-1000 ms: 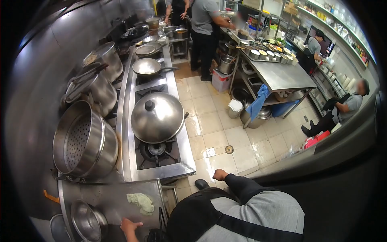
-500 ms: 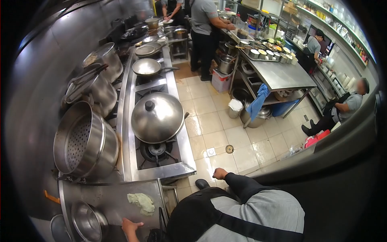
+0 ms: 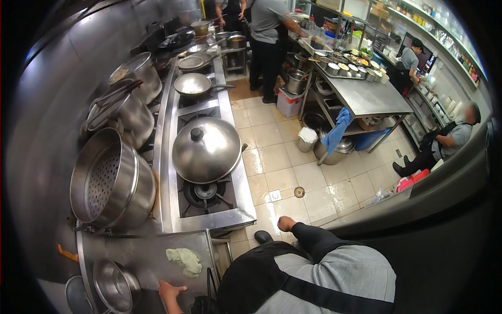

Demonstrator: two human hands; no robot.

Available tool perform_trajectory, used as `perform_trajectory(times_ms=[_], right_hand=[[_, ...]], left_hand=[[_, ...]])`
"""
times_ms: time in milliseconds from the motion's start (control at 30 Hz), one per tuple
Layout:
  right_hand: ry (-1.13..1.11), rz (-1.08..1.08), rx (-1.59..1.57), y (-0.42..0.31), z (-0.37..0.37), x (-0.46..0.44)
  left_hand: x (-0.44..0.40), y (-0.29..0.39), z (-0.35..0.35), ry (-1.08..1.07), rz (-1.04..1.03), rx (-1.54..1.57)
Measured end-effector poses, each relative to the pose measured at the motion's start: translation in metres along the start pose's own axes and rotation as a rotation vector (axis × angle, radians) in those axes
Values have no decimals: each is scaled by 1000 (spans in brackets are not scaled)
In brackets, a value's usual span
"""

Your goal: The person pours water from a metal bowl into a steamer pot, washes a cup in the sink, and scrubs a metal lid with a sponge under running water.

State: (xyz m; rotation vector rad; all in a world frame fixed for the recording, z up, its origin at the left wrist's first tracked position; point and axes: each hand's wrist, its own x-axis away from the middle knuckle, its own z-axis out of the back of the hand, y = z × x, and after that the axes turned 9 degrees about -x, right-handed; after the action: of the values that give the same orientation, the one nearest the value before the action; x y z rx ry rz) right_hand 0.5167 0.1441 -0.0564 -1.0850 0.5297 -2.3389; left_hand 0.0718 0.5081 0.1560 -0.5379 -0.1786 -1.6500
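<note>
A distant co-worker's hands (image 3: 222, 23) have parted; my left hand (image 3: 169, 293), thumb spread, best rests lightly on the table (image 3: 120, 246), crumpled cloth (image 3: 184, 261) ahead of its fingers; my right hand's (image 3: 286, 224) grip I cannot tell.

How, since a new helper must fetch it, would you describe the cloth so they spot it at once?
Find the steel counter at the near end of the stove. The cloth lies there, to the right of the bowl and just beyond the left hand. It is pale green, limp and crumpled, whereas the bowl is round, rigid, shiny metal.
</note>
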Motion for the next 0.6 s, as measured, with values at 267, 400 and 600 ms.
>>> perform_trajectory(times_ms=[267,400,600], right_hand=[[74,-21,-106,9,-11,-9],[0,-3,-92,-8,4,6],[41,24,-58,-6,3,8]], left_hand=[[-2,-3,-5,21,-29,31],[-1,-4,-5,34,-39,31],[0,-6,-7,57,-72,45]])
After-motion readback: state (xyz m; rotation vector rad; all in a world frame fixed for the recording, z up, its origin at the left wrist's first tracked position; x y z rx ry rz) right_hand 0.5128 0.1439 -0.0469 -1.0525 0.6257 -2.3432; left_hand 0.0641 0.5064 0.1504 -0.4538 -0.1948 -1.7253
